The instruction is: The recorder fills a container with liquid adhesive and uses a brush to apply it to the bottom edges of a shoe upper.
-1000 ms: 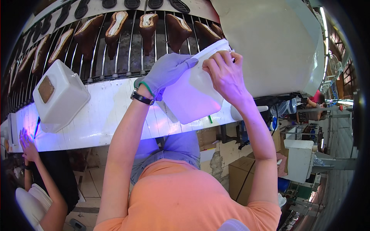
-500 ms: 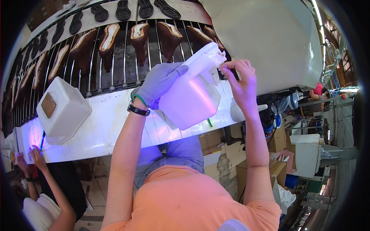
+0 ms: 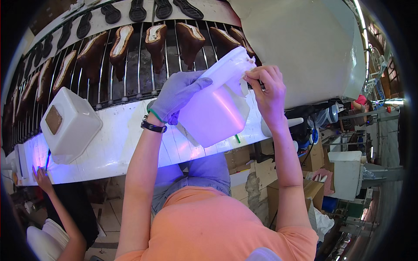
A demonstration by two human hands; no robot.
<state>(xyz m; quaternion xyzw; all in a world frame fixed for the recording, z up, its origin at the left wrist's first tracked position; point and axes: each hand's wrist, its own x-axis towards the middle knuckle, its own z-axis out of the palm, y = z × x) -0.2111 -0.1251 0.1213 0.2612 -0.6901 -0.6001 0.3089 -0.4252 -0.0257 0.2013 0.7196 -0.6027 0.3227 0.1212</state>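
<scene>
Hands grip a white container near its rim, left gloved

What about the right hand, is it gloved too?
No, the right hand is bare, while the left hand wears a glove.

A: What surrounds the white tabletop?
B: A rack of metal bars along its far edge, and a broad pale housing beyond its right end.
A: Below it?
B: A light tiled floor, with a cardboard box below and right of the tabletop.
A: Light?
B: A violet glow on the tabletop's left end; a bright strip lamp far off to its right.
</scene>
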